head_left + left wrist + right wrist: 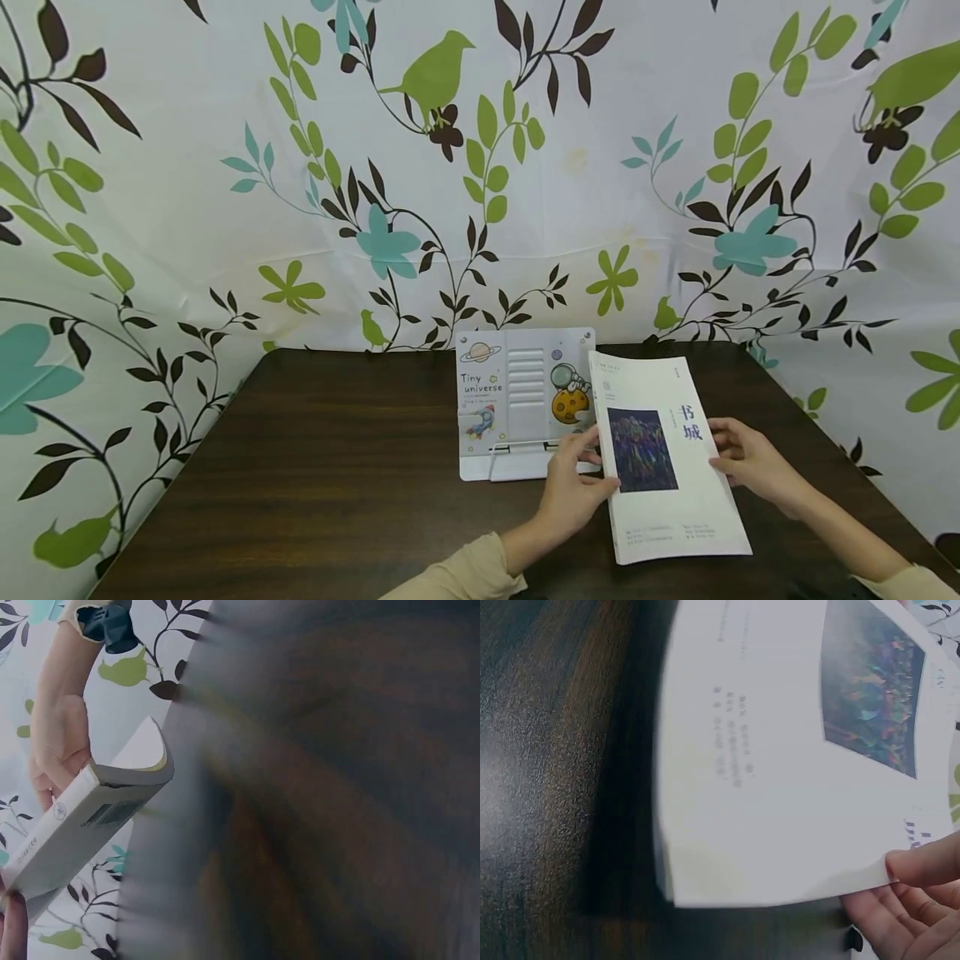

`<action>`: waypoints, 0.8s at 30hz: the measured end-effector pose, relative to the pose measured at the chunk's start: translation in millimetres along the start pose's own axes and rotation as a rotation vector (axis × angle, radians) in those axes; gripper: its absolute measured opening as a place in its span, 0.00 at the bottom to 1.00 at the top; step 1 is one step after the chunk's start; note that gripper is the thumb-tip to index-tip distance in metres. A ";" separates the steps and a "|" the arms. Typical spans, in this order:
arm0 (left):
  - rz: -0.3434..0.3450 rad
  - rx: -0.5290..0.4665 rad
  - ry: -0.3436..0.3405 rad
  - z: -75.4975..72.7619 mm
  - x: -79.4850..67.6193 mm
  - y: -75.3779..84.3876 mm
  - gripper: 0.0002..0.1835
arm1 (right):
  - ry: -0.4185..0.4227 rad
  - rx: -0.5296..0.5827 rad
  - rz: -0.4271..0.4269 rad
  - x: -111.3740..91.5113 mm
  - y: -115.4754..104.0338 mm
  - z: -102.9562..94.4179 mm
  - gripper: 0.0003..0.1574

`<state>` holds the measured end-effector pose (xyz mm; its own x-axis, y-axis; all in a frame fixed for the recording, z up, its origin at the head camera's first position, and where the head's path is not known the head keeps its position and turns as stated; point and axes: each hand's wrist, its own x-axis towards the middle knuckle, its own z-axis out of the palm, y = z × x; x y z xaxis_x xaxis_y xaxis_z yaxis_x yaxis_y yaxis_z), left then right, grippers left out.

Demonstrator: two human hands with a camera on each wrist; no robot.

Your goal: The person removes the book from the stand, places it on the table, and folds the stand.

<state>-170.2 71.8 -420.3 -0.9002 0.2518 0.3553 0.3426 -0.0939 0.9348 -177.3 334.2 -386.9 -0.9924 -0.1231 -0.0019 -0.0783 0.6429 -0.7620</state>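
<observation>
A white paperback book point(652, 517) with a dark picture on its cover is held up over the right part of the table by both hands. My left hand point(566, 487) grips its spine side, thumb on the edge of the cover. On the opposite long edge, my right hand point(757, 467) pinches the book, its thumb point(922, 864) on the cover and the other fingers beneath. In the left wrist view the book's spine point(56, 825) and part of its back show. Just behind and left of the book stands a white book stand point(483, 400) printed with space cartoons.
The dark wooden table point(337, 467) extends to the left of the book stand. A patterned cloth point(525, 167) with leaves and birds hangs behind the table and along its sides.
</observation>
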 end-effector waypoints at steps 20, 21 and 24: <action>-0.046 0.172 0.019 17.9 1.6 -19.6 0.33 | -0.113 0.054 0.167 -2.1 20.9 -19.8 0.34; -0.043 0.178 0.017 18.5 2.2 -20.3 0.33 | -0.114 0.056 0.172 -1.9 22.0 -20.8 0.35; -0.030 0.213 0.016 20.1 3.7 -23.4 0.32 | -0.118 0.057 0.182 -1.6 24.1 -22.4 0.35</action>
<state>-176.1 94.3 -440.9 -0.9143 0.2360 0.3291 0.3634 0.1195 0.9239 -179.7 366.8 -390.7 -0.9714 -0.0988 -0.2159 0.1099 0.6189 -0.7777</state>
